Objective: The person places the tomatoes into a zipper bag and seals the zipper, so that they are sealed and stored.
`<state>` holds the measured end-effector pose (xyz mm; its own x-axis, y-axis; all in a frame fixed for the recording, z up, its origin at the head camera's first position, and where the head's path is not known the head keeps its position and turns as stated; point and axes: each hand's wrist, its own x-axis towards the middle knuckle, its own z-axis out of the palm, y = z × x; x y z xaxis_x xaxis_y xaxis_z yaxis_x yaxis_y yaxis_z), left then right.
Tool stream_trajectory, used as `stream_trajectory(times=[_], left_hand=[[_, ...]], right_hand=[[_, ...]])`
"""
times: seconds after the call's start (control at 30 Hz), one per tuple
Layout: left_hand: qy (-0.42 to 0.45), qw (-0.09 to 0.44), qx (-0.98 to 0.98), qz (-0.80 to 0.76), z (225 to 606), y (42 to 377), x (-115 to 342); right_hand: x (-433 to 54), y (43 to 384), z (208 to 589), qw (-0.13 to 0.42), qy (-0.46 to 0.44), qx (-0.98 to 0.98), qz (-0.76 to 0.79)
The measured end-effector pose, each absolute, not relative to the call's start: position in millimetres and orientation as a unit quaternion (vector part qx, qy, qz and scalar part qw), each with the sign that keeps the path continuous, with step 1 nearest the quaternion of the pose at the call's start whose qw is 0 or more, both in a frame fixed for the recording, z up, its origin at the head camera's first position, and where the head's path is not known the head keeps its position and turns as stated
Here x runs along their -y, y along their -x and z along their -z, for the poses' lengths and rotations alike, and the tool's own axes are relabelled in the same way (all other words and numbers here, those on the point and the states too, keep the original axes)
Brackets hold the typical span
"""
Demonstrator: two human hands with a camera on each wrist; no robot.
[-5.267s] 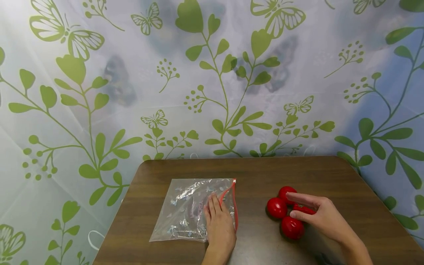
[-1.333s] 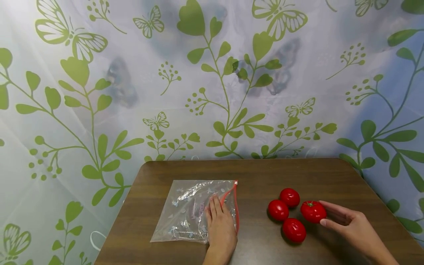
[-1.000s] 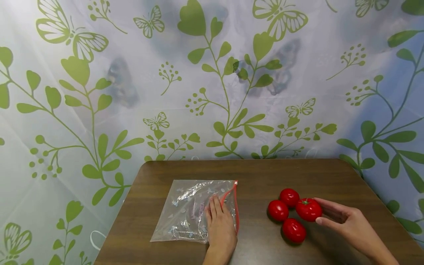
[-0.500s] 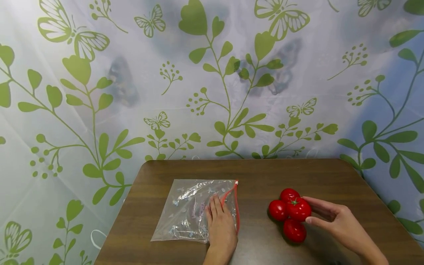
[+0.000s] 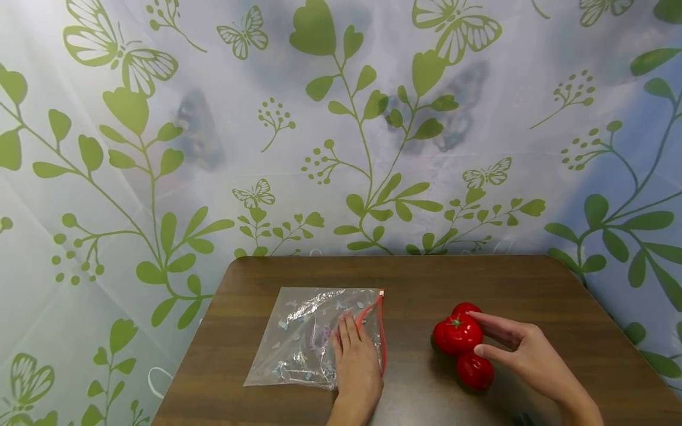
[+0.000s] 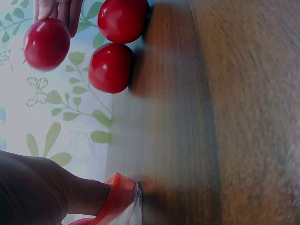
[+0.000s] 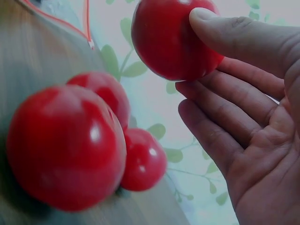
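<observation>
Currently a tomato [image 5: 462, 336] is pinched lower right by the right hand [image 5: 535, 362], a bag [image 5: 296, 340] touched by the straight-fingered left hand [image 5: 358, 371]

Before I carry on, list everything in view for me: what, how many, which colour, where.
Held tomato: 1, red with green top, raised over the cluster
Clustered tomatoes: 3, red, on the table's right half
Zip bag: 1, clear with red zip strip, on the table's left half
Table: 1, brown wood-look, under everything
Curtain: 1, whitish with green leaves and butterflies, behind the table
Dark item: 1, blackish, bottom picture edge, too cropped to identify
Left hand: 1, bare, resting on the zip bag
Right hand: 1, bare, fingers gripping the held tomato
</observation>
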<state>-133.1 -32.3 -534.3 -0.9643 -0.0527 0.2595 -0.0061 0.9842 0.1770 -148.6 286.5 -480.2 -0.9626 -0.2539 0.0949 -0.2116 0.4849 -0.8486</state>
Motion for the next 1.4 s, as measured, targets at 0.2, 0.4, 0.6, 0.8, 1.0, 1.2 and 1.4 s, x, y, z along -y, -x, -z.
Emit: stream_trajectory(times=[0.2,0.4,0.6,0.8,1.0,1.2,1.4], left_hand=[[-0.015,0.138,0.987,0.087,535,134,31],[-0.011,0.144,0.986,0.079,535,133,31],[-0.010,0.147,0.986,0.075,535,133,31],[-0.011,0.142,0.987,0.072,536,134,32],[-0.012,0.135,0.988,0.072,536,134,33],[-0.010,0.124,0.989,0.079,534,133,33],[-0.011,0.116,0.990,0.078,533,133,33]], right_hand=[[-272,154,480,0.036,0.131,-0.861,0.490],[-257,158,483,0.039,0.145,-0.848,0.508],[-244,162,485,0.034,0.152,-0.847,0.508],[-229,167,487,0.027,0.164,-0.841,0.515],[-213,171,491,0.030,0.173,-0.829,0.531],[-199,177,499,0.048,0.179,-0.819,0.543],[-185,181,507,0.063,0.193,-0.818,0.539]])
